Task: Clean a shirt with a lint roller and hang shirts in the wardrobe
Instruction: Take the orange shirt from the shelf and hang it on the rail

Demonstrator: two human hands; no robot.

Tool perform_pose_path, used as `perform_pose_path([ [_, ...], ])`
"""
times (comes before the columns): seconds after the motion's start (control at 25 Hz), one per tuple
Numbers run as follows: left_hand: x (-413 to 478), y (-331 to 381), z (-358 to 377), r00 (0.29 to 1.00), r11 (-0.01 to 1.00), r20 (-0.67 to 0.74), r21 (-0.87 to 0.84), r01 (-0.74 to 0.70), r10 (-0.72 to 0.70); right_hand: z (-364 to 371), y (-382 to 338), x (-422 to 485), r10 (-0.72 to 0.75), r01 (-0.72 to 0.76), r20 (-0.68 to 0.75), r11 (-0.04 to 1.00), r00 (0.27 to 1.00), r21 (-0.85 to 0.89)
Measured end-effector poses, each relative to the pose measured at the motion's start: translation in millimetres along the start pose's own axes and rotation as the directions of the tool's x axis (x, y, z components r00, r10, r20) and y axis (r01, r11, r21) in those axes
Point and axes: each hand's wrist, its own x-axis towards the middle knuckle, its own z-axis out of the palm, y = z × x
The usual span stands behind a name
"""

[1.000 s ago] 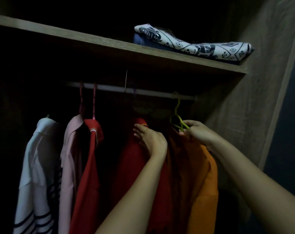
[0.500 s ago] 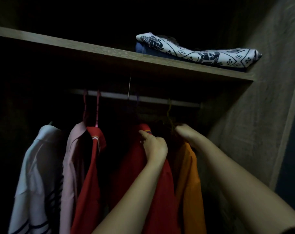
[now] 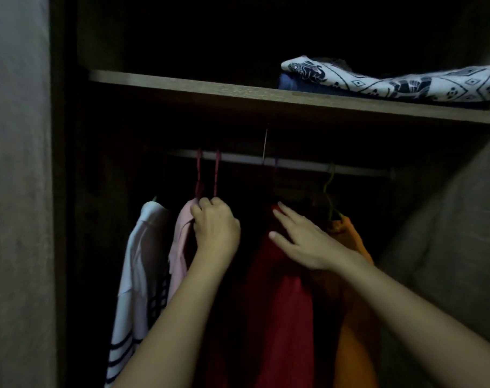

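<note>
Several shirts hang on a pale rail (image 3: 294, 165) in a dark wardrobe: a white striped shirt (image 3: 143, 261), a pink shirt (image 3: 181, 242), a red shirt (image 3: 280, 303) and an orange shirt (image 3: 353, 303) on a yellow-green hanger (image 3: 329, 191). My left hand (image 3: 214, 226) has its fingers curled round the neck of a red hanger (image 3: 216, 175) beside the pink shirt; what hangs from it is hidden behind my hand and arm. My right hand (image 3: 302, 242) lies with straight fingers on the red shirt's shoulder. No lint roller is in view.
A wooden shelf (image 3: 210, 91) runs above the rail, with a folded black-and-white patterned cloth (image 3: 406, 85) on a blue item at its right. Wardrobe walls close in on the left (image 3: 16, 191) and on the right (image 3: 448, 233).
My left hand moved left from the red shirt to the hanger by the pink shirt. My right hand let go of the orange shirt's hanger and came onto the red shirt. The view swung left.
</note>
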Motion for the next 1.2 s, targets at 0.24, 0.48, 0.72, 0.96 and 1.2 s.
perform_pose_path([
  [0.24,-14.6,6.6,14.6,0.985,0.988,0.135,-0.099,0.119,-0.105,11.2,-1.2,-7.4,0.062,-0.063,-0.041,0.997,0.997,-0.043],
  [0.48,-38.0,26.8,12.3,0.978,0.962,0.202,-0.258,0.093,-0.041,9.0,-4.5,-12.3,0.117,-0.117,-0.002,0.991,0.993,-0.060],
  [0.72,-46.4,20.0,5.1,0.964,0.956,0.261,-0.266,0.121,-0.050,8.1,-5.2,-15.2,0.144,-0.142,0.018,0.988,0.989,-0.062],
  [0.96,-30.9,-8.3,-16.4,0.991,0.957,-0.108,-0.272,-0.105,0.077,16.8,-23.1,-18.2,0.056,-0.076,-0.202,0.993,0.978,-0.089],
  [1.2,-20.6,-60.6,-5.2,0.986,0.993,0.160,-0.096,0.070,-0.054,51.0,-67.2,-11.8,-0.109,0.092,-0.170,0.990,0.979,-0.107],
])
